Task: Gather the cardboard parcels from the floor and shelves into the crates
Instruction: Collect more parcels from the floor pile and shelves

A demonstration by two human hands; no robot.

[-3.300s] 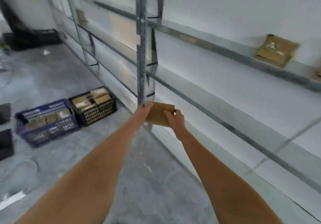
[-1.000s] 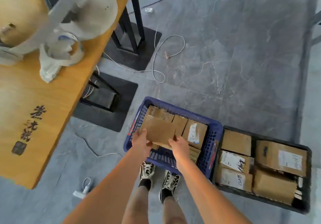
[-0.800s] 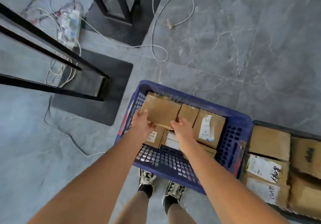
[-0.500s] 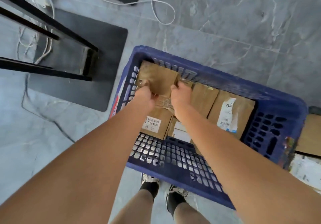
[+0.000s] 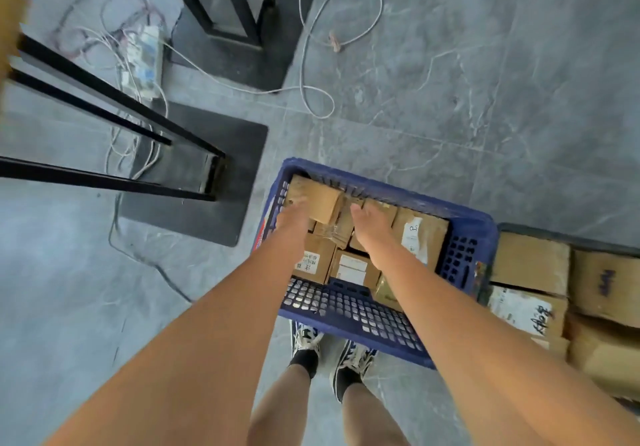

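Two hands reach into the blue crate [image 5: 460, 217] at the person's feet, and between them sits a plain cardboard parcel [image 5: 320, 200] lying tilted on the boxes below, tucked into the far left corner against the crate wall. The left hand [image 5: 292, 219] rests at the parcel's near left edge with fingers fairly straight, though blur hides the exact contact; the right hand [image 5: 369, 226] hovers just beside it with fingers relaxed and spread, so neither grip looks clamped on anything. My guess is the parcel was put there because that corner offered the last open pocket: labelled boxes [image 5: 420, 238] fill the rest of the layer edge to edge. Room inside is tight, so further parcels would likely have to stack on top. Touching the blue crate on the right, a black crate [image 5: 540, 234] is packed with larger boxes too. Open floor [image 5: 485, 82] lies ahead, while to the left black bench legs [image 5: 104, 168] and loose cables [image 5: 311, 65] crowd the way.
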